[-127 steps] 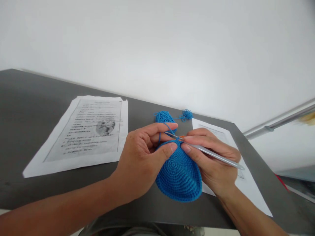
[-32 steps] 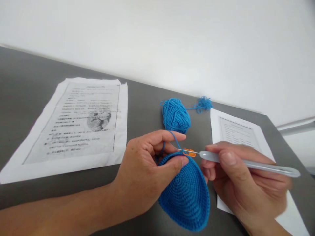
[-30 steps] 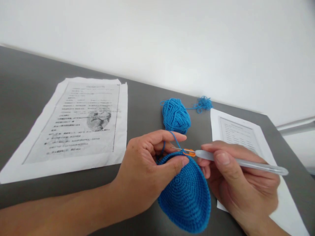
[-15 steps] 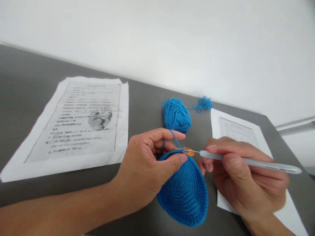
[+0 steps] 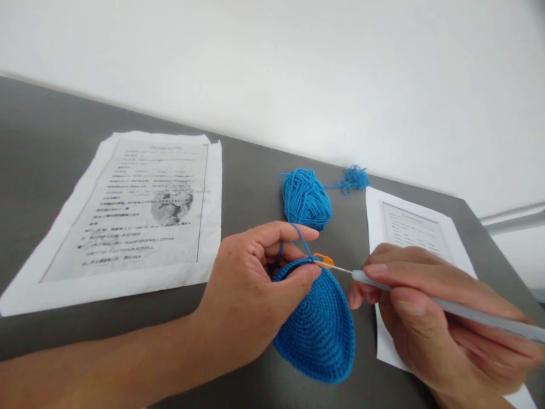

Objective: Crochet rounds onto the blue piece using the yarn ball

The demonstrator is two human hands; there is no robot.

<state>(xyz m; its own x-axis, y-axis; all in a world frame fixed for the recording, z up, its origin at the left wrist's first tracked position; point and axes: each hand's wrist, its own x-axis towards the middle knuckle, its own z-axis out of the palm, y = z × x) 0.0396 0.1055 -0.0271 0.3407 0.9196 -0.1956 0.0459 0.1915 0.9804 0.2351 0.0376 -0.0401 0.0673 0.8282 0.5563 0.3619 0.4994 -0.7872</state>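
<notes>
My left hand (image 5: 255, 284) pinches the upper edge of a blue crocheted piece (image 5: 319, 335), rounded and worked in close rings. A strand of blue yarn (image 5: 303, 238) runs over its raised index finger down to the edge. My right hand (image 5: 443, 318) grips a crochet hook (image 5: 460, 309) with a pale handle, held like a pen. The hook's thin metal tip reaches the edge stitches beside my left thumb. An orange stitch marker (image 5: 324, 261) hangs at that same spot, just behind the hook's shaft.
Behind my hands lies a ball of blue yarn (image 5: 306, 199), with a loose yarn tangle (image 5: 353, 179) near the wall. A printed sheet (image 5: 128, 210) lies on the dark table (image 5: 251, 170) at left. Another printed sheet (image 5: 378, 221) is partly under my right hand.
My right hand has drawn the hook a little to the right and down, its handle now tilted more steeply. The crocheted piece has shifted slightly; my left hand keeps its pinch.
</notes>
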